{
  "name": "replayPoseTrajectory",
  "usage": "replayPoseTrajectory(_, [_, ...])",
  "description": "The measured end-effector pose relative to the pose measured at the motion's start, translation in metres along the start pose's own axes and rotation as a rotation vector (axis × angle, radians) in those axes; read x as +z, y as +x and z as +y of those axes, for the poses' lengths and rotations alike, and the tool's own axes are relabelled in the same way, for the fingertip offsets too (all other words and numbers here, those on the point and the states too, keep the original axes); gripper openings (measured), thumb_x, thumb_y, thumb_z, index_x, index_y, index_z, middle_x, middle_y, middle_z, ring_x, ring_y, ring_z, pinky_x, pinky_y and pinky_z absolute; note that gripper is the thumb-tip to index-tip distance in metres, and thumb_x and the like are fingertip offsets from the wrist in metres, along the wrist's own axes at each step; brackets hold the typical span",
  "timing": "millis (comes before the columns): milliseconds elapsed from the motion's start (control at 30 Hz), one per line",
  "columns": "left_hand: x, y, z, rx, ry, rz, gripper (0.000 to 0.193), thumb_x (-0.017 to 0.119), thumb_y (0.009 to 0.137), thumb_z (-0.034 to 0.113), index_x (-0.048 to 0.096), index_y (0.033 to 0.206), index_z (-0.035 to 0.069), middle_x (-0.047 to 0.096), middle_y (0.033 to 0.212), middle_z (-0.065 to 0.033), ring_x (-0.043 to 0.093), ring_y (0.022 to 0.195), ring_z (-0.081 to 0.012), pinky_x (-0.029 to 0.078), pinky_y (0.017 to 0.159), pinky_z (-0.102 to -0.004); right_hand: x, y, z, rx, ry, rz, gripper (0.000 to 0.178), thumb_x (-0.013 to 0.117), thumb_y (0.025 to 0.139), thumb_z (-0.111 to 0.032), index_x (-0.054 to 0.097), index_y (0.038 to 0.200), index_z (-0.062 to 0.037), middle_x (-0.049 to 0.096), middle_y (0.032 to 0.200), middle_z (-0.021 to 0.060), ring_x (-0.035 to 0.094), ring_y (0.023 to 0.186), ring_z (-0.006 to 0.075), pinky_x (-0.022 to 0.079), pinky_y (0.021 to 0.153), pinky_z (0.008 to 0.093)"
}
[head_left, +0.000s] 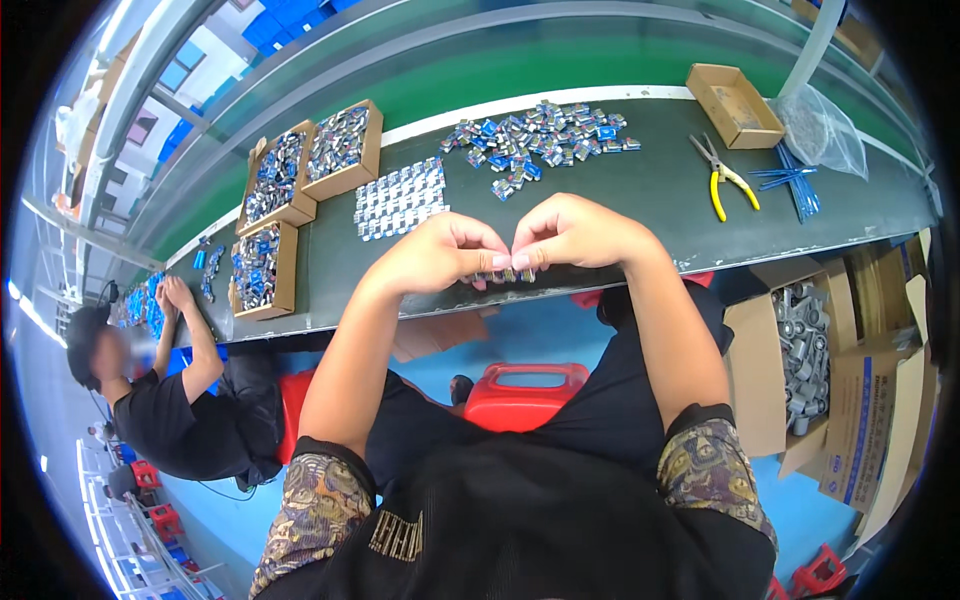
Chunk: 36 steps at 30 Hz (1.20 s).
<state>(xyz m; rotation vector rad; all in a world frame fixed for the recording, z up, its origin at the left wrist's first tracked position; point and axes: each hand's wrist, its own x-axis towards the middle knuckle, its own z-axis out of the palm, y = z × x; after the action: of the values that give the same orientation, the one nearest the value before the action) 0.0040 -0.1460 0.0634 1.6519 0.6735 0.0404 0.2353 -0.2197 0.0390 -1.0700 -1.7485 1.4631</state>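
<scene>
My left hand and my right hand meet above the front edge of the dark workbench. Thumbs and fingers of both are pinched on a short row of small metal parts, mostly covered by the fingertips. Beyond my left hand, similar silvery parts lie in an ordered block of several rows. A loose heap of small silver-and-blue parts is spread on the bench beyond both hands.
Three cardboard trays of small parts stand at the left. Yellow-handled pliers, blue strips, a clear bag and a cardboard tray lie right. A co-worker sits left. A carton of grey metal parts stands lower right.
</scene>
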Motion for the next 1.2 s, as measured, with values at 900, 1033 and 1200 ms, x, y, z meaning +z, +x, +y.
replayPoseTrajectory(900, [0.01,-0.017,-0.007,-0.167,-0.218,0.204,0.023,0.059,0.101,0.017,0.062,0.117,0.001,0.071,0.097,-0.0079,0.066,0.069,-0.0107,0.053,0.064,-0.0253,-0.009,0.019,0.007,-0.111,-0.524,0.801,0.028,0.065,0.093,-0.025,0.072,0.103,-0.0003,0.071,0.087,0.0172,0.068,0.078,0.0265,0.052,0.073,0.0365])
replayPoseTrajectory(1033, [0.008,-0.02,-0.01,-0.122,-0.187,0.181,0.015,0.065,0.096,0.014,0.065,0.103,0.0,0.069,0.085,-0.0059,0.067,0.063,-0.0118,0.051,0.055,-0.0242,0.005,0.012,-0.01,-0.056,-0.333,0.075,0.03,0.071,0.091,-0.032,0.073,0.092,-0.0011,0.064,0.069,0.0069,0.056,0.066,0.0127,0.047,0.064,0.0318])
replayPoseTrajectory(1200, [0.008,-0.028,-0.004,-0.063,-0.175,0.117,0.015,0.07,0.094,0.016,0.069,0.096,0.001,0.069,0.08,-0.0046,0.063,0.058,-0.0102,0.048,0.052,-0.0233,0.011,0.011,-0.006,-0.056,-0.081,-0.08,0.03,0.069,0.093,-0.032,0.071,0.088,-0.0022,0.064,0.073,0.0013,0.056,0.067,0.0091,0.045,0.064,0.0272])
